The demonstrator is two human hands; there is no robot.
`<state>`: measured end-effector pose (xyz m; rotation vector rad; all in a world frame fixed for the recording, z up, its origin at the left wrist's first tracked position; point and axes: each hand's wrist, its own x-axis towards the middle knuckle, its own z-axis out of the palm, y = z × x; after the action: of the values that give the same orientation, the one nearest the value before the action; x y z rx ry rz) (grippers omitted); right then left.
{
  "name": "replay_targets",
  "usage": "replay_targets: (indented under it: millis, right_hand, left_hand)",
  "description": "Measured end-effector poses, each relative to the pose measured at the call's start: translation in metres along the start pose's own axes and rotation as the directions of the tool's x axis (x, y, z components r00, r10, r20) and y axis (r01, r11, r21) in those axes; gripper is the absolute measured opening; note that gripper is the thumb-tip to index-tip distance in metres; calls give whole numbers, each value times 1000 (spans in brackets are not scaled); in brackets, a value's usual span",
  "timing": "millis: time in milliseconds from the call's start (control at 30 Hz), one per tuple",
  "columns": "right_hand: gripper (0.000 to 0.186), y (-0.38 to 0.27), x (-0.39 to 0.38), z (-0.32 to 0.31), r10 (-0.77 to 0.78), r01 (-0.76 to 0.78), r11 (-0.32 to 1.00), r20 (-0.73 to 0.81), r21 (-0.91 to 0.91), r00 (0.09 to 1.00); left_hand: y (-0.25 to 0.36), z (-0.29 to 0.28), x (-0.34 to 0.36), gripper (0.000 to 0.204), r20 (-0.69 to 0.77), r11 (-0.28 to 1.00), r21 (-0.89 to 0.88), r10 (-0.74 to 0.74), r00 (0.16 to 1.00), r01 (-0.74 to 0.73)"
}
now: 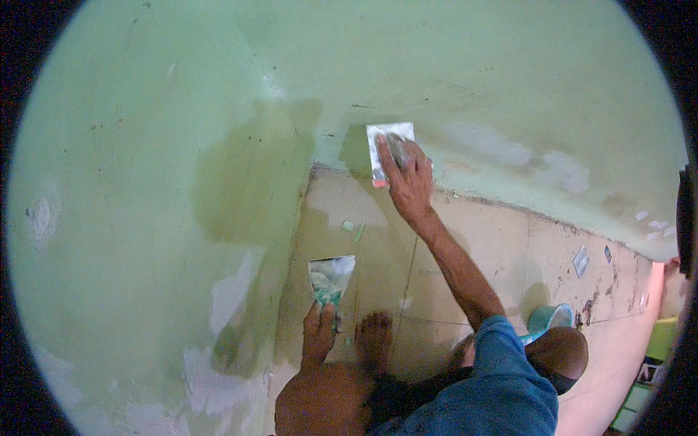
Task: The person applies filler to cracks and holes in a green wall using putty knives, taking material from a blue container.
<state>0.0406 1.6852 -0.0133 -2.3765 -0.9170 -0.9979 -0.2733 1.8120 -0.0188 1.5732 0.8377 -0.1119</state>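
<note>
My right hand (411, 178) grips a flat rectangular metal trowel (379, 161), its blade at the low part of the green wall near the corner. Whether the whole blade touches the wall, I cannot tell. Lower down, my left hand (319, 333) is closed round the handle of a putty knife (340, 270). A lump of pale putty (321, 280) lies on this wide blade, and green shows near its handle. The knife is held over the tiled floor, beside the left wall.
Whitish patches mark the left wall (145, 291) and the far wall (494, 142). On the tiled floor (472, 247) lie small scraps (349, 226) and a diamond-shaped piece (580, 261). A light blue bucket (542, 320) stands right of my knee. My bare foot (375, 338) is beside my left hand.
</note>
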Motion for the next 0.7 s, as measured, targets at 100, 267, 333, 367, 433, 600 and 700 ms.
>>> replay_targets:
  millis: [100, 267, 333, 367, 433, 600, 700]
  right_hand:
    - [66, 4, 23, 12, -60, 59, 996, -9, -64, 998]
    - [71, 13, 25, 48, 6, -3, 987, 20, -159, 1000]
    - [73, 12, 16, 61, 43, -30, 982, 71, -185, 997]
    - [75, 14, 6, 64, 68, -47, 979, 104, -197, 992]
    - [75, 23, -30, 70, 77, -64, 995, 184, -75, 980]
    - [78, 36, -36, 46, 170, -161, 982, 91, -95, 981]
    - [80, 28, 6, 26, 244, -255, 958, -90, -131, 965]
  left_hand:
    - [-21, 8, 7, 29, -7, 999, -49, 20, 1000, -20]
    - [-23, 11, 9, 30, -25, 999, -3, 49, 998, -49]
    - [-18, 14, 5, 29, -48, 999, -29, 44, 998, -46]
    - [-15, 17, -1, 28, -58, 999, -38, 33, 998, -35]
    - [-9, 19, -8, 27, -96, 997, -63, 42, 994, -49]
    - [-40, 16, 4, 26, -94, 885, 345, 365, 926, -314]
    - [-46, 28, 16, 28, -50, 974, 127, 193, 980, -185]
